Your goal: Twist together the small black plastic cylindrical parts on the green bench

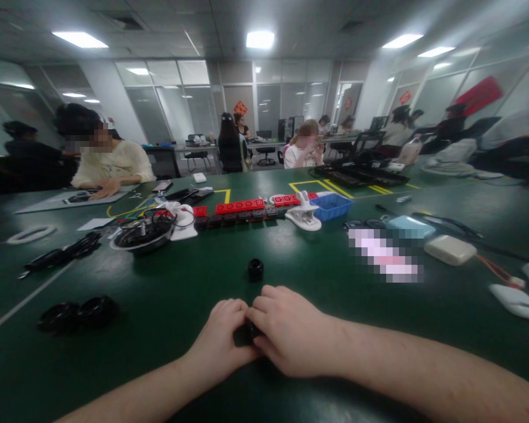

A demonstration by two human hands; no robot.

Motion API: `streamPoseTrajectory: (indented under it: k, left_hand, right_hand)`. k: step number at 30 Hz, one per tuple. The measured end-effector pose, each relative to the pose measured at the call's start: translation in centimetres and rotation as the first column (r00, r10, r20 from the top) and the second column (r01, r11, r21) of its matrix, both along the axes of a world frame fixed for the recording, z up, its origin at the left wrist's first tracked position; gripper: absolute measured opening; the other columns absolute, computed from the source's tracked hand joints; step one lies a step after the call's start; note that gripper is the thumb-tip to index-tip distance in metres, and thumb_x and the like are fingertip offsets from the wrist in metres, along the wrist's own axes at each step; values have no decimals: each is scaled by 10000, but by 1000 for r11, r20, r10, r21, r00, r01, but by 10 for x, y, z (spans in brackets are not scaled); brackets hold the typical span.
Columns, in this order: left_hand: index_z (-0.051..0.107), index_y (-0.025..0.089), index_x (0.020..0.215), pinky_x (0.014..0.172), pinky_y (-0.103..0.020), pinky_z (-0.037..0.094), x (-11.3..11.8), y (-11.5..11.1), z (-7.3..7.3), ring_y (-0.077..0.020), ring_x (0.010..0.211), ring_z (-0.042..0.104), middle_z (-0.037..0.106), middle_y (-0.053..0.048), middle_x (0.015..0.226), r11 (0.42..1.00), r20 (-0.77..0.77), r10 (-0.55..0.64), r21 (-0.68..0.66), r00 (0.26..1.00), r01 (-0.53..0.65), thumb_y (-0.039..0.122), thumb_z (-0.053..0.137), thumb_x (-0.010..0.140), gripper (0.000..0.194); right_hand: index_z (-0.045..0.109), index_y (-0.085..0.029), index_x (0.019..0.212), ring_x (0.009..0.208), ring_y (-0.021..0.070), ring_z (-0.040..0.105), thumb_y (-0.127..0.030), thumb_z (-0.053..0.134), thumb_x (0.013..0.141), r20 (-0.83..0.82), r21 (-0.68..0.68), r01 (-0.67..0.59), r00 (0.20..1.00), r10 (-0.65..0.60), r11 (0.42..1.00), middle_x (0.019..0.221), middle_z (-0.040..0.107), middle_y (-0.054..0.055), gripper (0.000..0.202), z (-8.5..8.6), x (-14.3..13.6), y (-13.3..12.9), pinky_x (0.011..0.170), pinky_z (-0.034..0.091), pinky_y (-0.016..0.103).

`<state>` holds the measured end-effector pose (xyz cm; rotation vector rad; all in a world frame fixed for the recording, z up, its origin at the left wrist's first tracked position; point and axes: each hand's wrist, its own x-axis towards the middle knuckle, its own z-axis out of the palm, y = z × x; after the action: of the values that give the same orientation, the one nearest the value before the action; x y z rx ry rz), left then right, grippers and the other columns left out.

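Observation:
My left hand (220, 335) and my right hand (288, 332) meet low in the middle of the view, both closed around a small black part (252, 331). Fingers cover most of that part, so its kind is unclear. Just beyond my knuckles a small black ring-shaped piece (255, 269) stands on the green table (176, 276), apart from both hands. Over to the left lie two larger black rings, perhaps coiled cable: one coil (58, 318) and, against it, a second coil (99, 310).
A metal bowl (145, 244) of black parts sits left of a row of red and black blocks (240, 207). Right of these are a white clip stand (304, 216) and a blue bin (332, 207). A white case (450, 250) lies at right. Other people sit beyond.

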<state>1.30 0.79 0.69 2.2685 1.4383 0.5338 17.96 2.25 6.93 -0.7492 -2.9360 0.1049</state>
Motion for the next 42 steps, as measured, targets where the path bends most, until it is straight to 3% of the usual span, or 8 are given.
streamPoseTrajectory:
  k: [9,17,25,30,36,42]
  left_hand:
    - [559,180,682,739,-320,368,0,-1,0,-186,779,487,543,-8,790,1000,-13,-6,1,1000,6,207,627,624,93]
    - [584,186,726,744,-324,370,1,-1,3,-187,784,488,558,-7,805,999,13,23,-33,1000,-23,137,571,623,115]
    - [554,182,694,711,-310,373,0,0,4,-185,768,478,536,-3,780,997,9,22,-72,1000,-21,165,562,653,45]
    - [506,176,660,672,-293,364,-1,1,2,-184,743,466,507,3,751,999,-16,15,-48,1000,-16,249,599,643,120]
    - [518,178,656,675,-291,357,0,0,4,-177,741,470,508,2,749,999,-3,3,-36,1000,-3,264,609,668,126]
    - [522,179,642,677,-297,366,0,0,5,-178,738,475,514,-1,749,999,1,6,-47,1000,-6,340,622,683,195]
  right_hand:
    - [594,-143,766,704,158,395,-220,494,775,-65,29,-120,990,122,992,788,598,41,127,-4,1,4,601,297,300]
    - [610,-155,619,687,140,429,-290,519,786,-97,13,-232,968,232,973,656,621,6,233,-3,-2,-1,631,300,292]
    - [605,-164,552,579,139,411,-281,505,778,-61,69,-171,983,175,983,544,599,14,274,-3,-1,-5,571,286,294]
    - [603,-156,531,528,137,381,-297,453,825,26,110,-82,997,79,991,512,587,20,358,0,-2,-4,510,217,297]
    - [635,-150,573,540,145,417,-362,422,861,93,110,-7,996,-3,994,514,589,40,416,5,-2,2,526,217,297]
    - [644,-143,582,568,152,442,-426,393,869,91,125,-12,996,1,992,529,597,48,476,4,1,7,555,241,302]
